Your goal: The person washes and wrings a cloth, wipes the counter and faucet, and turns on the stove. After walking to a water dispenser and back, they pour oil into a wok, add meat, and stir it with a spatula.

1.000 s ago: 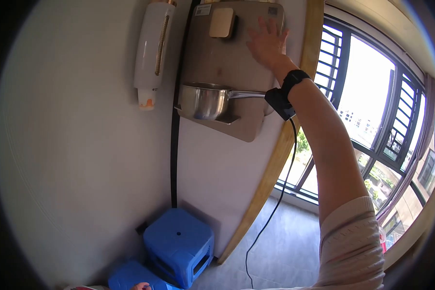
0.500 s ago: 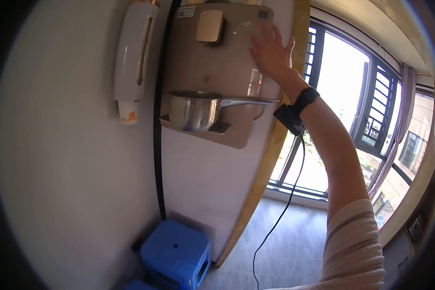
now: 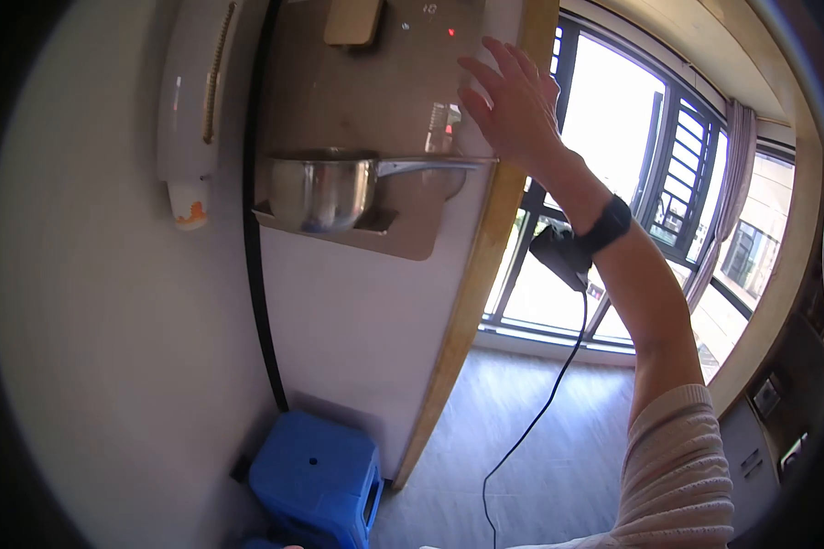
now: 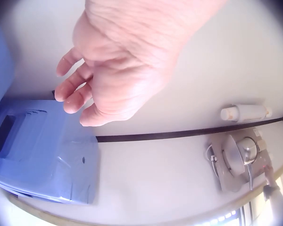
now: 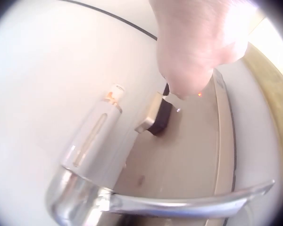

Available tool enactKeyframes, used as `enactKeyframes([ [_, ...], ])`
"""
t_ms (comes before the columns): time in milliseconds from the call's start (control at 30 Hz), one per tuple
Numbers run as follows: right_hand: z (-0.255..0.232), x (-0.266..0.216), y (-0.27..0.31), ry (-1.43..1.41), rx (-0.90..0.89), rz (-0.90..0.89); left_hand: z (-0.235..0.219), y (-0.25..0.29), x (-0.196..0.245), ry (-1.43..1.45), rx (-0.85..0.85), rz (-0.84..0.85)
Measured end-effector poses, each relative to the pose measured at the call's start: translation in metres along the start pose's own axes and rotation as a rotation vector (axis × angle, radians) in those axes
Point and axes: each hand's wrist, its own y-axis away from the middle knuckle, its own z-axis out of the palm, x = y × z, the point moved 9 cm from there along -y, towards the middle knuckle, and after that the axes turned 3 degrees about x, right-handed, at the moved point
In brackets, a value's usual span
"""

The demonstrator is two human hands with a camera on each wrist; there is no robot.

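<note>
A flat beige water dispenser panel (image 3: 375,101) is mounted on the white wall, with a gold spout block (image 3: 353,23) near its top. Small lit digits and a red light show on its upper right. On its lower tray stands a steel saucepan (image 3: 320,194), handle pointing right. My right hand (image 3: 519,114) is raised beside the panel's right edge, fingers spread and slightly bent, holding nothing. In the left wrist view my left hand (image 4: 132,70) hangs with loosely bent fingers and nothing in it, near a blue plastic stool (image 4: 61,160).
Left of the panel, a white cylindrical cup holder (image 3: 192,101) hangs on the grey wall. A wooden edge (image 3: 462,325) borders the white wall on the right, with a large window (image 3: 604,110) beyond. A black cable (image 3: 536,425) trails from my right wrist device to the floor.
My right hand has drawn back from the panel's upper right, down and to the right. The panel's digits have lit up, then a red light. The head view has shifted.
</note>
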Motion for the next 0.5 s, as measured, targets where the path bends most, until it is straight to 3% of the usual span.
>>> enactKeyframes([
  [33,-0.014,-0.012,0.028,-0.089,-0.012,-0.030,0.011,-0.004,-0.002,0.022,-0.025,0.002],
  [167,-0.047,-0.071,0.182,-0.406,-0.422,-0.063,0.039,-0.005,0.018,-0.045,-0.226,-0.021],
  [267,-0.066,-0.080,0.316,-0.564,-0.720,0.073,0.057,-0.003,0.032,-0.114,-0.303,0.019],
  [367,-0.110,-0.044,0.434,-0.500,-0.963,0.392,0.081,0.003,0.059,-0.103,-0.332,0.150],
  [433,-0.163,-0.004,0.491,-0.389,-0.989,0.562,0.108,0.012,0.090,-0.234,-0.418,0.343],
  [500,-0.231,0.037,0.543,-0.262,-1.014,0.733,0.155,0.014,0.089,-0.153,-0.429,0.354],
])
